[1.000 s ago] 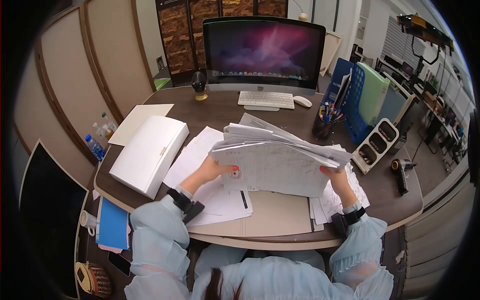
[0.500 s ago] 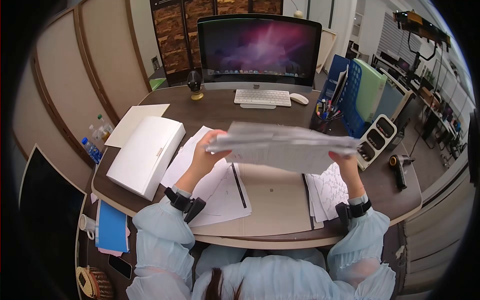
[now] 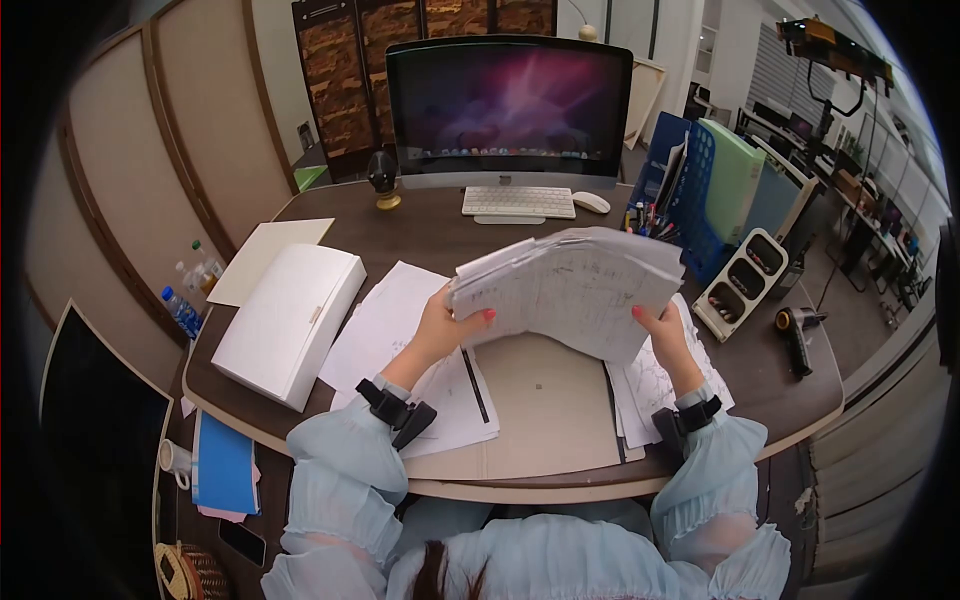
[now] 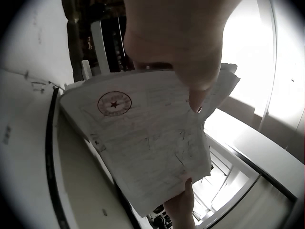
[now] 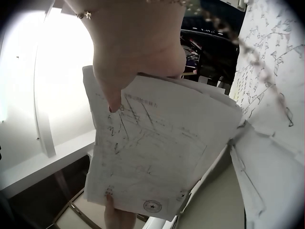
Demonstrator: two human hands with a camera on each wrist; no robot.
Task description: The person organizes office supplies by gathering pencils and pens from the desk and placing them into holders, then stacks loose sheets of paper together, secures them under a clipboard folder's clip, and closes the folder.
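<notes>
Both hands hold a thick stack of papers (image 3: 570,285) above the desk, its middle bowed upward. The left hand (image 3: 438,325) grips the left end with its thumb on the near face; the right hand (image 3: 672,345) grips the right end the same way. In the left wrist view the left hand (image 4: 178,52) pinches the stack (image 4: 143,138), which bears a red round stamp. The right wrist view has the right hand (image 5: 133,52) on the other end of the stack (image 5: 157,148). Beneath lies an open beige folder (image 3: 540,410), with loose sheets (image 3: 385,310) at its left and scribbled sheets at its right.
A white file box (image 3: 285,325) stands on the left of the desk. Behind are a monitor (image 3: 510,110), keyboard (image 3: 518,202) and mouse (image 3: 592,202). To the right are a pen holder, blue file racks (image 3: 700,200), a white socket-like holder (image 3: 742,285) and a black-and-yellow tool (image 3: 796,340).
The stack was tipped flatter half a second ago; now its written face shows and it bows upward. Both hands still grip its ends, and the left thumb has come round onto the near face.
</notes>
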